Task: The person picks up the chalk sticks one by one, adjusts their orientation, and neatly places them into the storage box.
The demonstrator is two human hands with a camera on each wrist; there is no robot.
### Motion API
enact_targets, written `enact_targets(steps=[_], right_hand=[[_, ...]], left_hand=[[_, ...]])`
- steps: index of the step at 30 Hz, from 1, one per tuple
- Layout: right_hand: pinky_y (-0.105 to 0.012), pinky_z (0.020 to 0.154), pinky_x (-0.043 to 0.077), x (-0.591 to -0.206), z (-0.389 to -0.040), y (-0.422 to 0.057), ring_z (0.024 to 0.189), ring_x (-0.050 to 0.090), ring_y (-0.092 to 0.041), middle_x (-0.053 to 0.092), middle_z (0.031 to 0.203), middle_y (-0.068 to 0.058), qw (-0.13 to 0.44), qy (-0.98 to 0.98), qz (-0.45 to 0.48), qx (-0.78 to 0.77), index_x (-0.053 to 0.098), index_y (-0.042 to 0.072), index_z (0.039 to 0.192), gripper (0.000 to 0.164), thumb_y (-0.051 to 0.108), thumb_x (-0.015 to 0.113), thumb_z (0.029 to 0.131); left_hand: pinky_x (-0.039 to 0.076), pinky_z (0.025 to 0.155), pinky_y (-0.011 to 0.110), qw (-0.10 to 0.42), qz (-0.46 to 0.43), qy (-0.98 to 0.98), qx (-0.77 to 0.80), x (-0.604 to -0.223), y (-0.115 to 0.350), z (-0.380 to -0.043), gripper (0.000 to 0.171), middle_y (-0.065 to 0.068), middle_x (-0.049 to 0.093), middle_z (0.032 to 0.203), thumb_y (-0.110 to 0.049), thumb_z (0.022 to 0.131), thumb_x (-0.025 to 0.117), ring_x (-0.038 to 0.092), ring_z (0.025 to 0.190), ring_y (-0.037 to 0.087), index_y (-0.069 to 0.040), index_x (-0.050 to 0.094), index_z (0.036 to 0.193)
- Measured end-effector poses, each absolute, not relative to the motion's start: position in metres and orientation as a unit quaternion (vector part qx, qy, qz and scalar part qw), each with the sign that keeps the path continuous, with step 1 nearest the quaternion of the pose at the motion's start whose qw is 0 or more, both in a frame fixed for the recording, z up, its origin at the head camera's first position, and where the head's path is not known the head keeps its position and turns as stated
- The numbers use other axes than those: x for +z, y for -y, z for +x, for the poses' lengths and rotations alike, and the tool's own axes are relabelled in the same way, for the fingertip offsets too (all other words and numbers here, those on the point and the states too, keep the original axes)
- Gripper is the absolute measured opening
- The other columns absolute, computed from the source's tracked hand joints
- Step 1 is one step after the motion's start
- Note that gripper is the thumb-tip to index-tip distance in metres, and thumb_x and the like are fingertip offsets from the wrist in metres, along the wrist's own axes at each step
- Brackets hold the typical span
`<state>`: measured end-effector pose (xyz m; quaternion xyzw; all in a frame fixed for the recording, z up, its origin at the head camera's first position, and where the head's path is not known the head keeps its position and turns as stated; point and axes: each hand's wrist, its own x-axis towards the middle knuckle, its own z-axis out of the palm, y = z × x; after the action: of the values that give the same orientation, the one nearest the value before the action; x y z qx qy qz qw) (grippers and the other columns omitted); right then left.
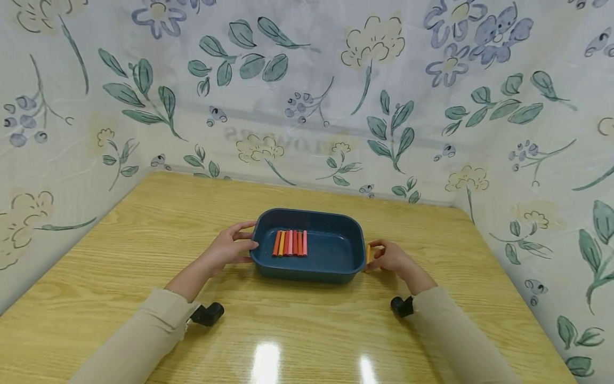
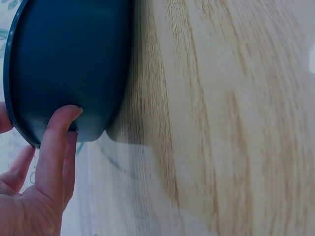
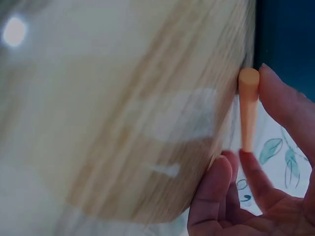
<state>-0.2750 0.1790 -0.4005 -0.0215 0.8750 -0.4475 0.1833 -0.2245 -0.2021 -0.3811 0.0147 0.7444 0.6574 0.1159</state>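
Note:
A dark blue rectangular tub with rounded corners is in the middle of the table in the head view. Inside, along its left half, several red, orange and pink sticks lie side by side in a row. My left hand grips the tub's left end, thumb at the rim; the left wrist view has its fingers against the outer wall. Just outside the right end, my right hand pinches an orange stick. In the right wrist view the thumb is at its flat round end and a fingertip at the other.
The wood-grain table reaches back to a flower-print cloth that rises behind and along both sides. A black wrist mount sticks out by the left sleeve, and another black mount by the right.

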Motion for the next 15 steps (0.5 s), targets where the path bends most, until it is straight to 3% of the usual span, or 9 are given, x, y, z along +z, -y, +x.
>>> enact_targets(steps=[7,15], right_hand=[[-0.027,0.064,0.054,-0.3980,-0.2772,-0.1815,0.076,0.058,-0.018,0.053,0.109,-0.025,0.205,-0.820,-0.010,-0.534,0.033,-0.004,0.131,0.064,-0.013,0.064,0.077],[-0.028,0.064,0.055,-0.3941,-0.2797,-0.1814,0.069,0.060,-0.016,0.058,0.099,-0.016,0.210,-0.761,0.084,-0.608,0.030,0.002,0.138,0.058,-0.003,0.057,0.087]], left_hand=[[0.053,0.080,0.045,0.117,0.006,-0.744,0.657,-0.3820,0.2011,-0.2253,0.063,0.030,0.032,0.137,-0.002,0.091,0.055,0.055,0.107,0.040,-0.005,0.025,0.146],[0.052,0.080,0.045,0.120,0.005,-0.744,0.658,-0.3799,0.2010,-0.2248,0.063,0.030,0.032,0.137,-0.001,0.092,0.054,0.054,0.108,0.042,-0.005,0.024,0.147]])
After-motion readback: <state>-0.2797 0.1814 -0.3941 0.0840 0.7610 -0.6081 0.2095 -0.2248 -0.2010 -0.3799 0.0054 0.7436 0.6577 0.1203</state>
